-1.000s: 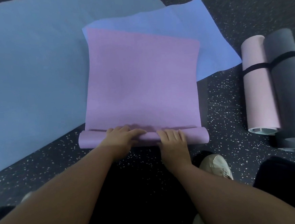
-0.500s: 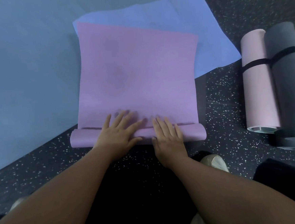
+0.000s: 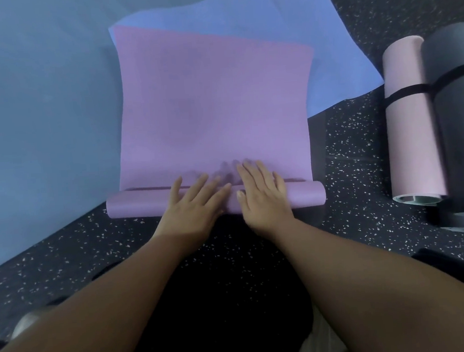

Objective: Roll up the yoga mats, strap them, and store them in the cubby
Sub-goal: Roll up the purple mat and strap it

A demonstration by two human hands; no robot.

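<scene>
Both hands have flattened since a second ago: the left hand and right hand press spread fingers on the purple yoga mat, its near end rolled on the speckled floor, beside two strapped rolls.

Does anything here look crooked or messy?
A little. The purple mat lies askew over the blue mat, whose edges look wavy. The roll under both hands looks even. The strapped pink mat and grey mat lie tidy.
</scene>
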